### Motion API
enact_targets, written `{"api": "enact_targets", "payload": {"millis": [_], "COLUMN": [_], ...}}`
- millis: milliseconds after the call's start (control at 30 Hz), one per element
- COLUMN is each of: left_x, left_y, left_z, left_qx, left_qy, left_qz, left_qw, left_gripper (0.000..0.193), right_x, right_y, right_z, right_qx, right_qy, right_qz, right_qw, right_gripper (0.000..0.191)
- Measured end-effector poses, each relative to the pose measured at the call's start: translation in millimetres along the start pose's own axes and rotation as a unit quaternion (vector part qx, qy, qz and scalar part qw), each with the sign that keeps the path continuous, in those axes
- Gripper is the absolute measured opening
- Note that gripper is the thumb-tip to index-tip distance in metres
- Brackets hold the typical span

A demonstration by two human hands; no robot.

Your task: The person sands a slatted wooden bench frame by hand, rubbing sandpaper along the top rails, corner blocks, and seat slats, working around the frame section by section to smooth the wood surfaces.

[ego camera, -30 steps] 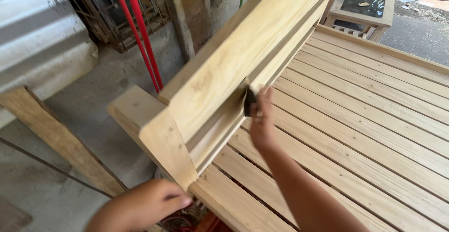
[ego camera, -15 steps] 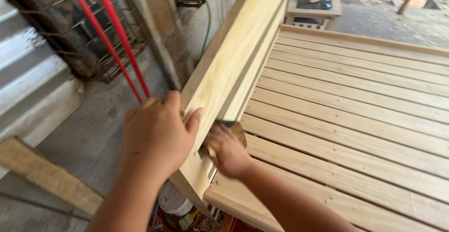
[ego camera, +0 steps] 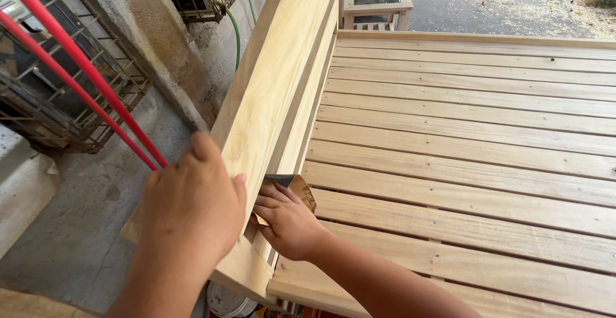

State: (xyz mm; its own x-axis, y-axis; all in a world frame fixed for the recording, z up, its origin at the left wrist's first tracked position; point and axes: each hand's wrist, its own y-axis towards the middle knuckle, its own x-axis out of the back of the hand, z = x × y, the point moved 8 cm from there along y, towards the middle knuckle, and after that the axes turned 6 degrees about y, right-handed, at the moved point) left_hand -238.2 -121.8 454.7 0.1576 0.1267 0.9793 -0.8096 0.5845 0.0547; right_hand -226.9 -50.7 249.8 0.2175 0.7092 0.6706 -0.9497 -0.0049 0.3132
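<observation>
Left hand (ego camera: 189,206) grips rail (ego camera: 269,100) near bench's front-left corner, fingers curled over top. Right hand (ego camera: 289,222) pinches sandpaper (ego camera: 292,186), pressed against rail's inner face.

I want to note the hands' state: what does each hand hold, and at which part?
The right hand presses a folded sandpaper sheet by its lower part. The left hand grasps the wooden rail at its near end.

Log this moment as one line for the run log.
left hand: gripping top board of wooden rail | right hand: pressing sandpaper against rail's inner face | slatted deck: beside it
</observation>
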Motion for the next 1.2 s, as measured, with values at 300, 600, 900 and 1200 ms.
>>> {"api": "enact_targets", "payload": {"millis": [300, 600, 900, 1200], "left_x": [5.1, -37.0, -29.0, 1.9], "left_y": [37.0, 62.5, 55.3, 48.4], "left_z": [-16.6, -1.7, -5.8, -13.7], "left_qx": [-0.031, -0.001, 0.005, -0.004], "left_qy": [-0.008, -0.026, -0.026, -0.095], "left_qz": [-0.028, 0.133, 0.099, 0.021], "left_qw": [0.999, 0.991, 0.995, 0.995], "left_gripper": [0.094, 0.104, 0.103, 0.101], "right_x": [76.8, 149.1, 69.5, -29.1], "right_y": [86.1, 175.1, 79.9, 19.5], "right_z": [-114.8, -224.8, -118.8, -72.2], "right_qx": [-0.062, -0.094, 0.094, 0.013], "right_qy": [-0.053, -0.018, 0.199, 0.363], "right_qz": [-0.079, -0.140, -0.231, -0.285], "right_qw": [0.994, 0.986, 0.948, 0.887], "right_gripper": [0.045, 0.043, 0.072, 0.071]}}
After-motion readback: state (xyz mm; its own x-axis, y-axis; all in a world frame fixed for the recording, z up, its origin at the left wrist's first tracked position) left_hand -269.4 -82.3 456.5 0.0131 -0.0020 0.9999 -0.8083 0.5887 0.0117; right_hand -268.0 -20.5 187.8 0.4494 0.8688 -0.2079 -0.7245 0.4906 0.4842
